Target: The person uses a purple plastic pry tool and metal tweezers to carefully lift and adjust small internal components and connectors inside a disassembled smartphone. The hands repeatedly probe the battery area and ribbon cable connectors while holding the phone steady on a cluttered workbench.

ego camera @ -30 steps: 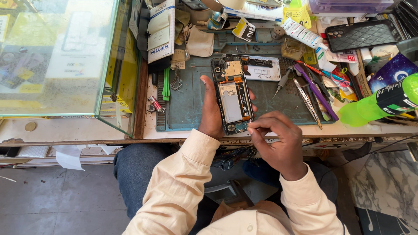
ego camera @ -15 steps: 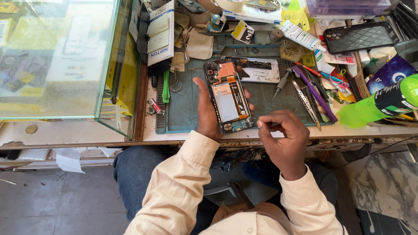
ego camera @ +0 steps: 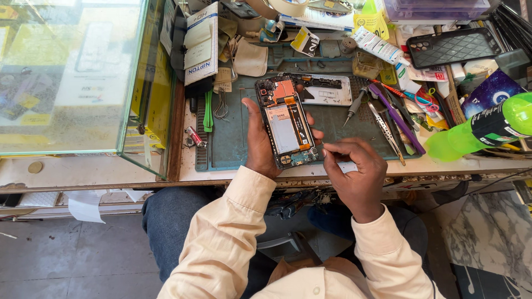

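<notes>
The left hand (ego camera: 259, 145) is wrapped around an opened phone (ego camera: 287, 123), holding it upright over the green work mat (ego camera: 233, 145), back side facing up. The right hand (ego camera: 354, 169), at four o'clock from the phone, has thumb and forefinger pinched together near its bottom corner; whether a small part or tool sits between them cannot be told from this view. The back cover is already off: the pale grey battery, an orange flex strip and the dark boards show bare, so the inside work looks underway, with reassembly left. At one o'clock lies a white rectangular plate (ego camera: 327, 89). At three o'clock rest a metal screwdriver (ego camera: 354, 105), steel tweezers (ego camera: 385, 130) and a purple plastic pry tool (ego camera: 398, 117). Further right lies a glossy green bottle (ego camera: 482, 130).
</notes>
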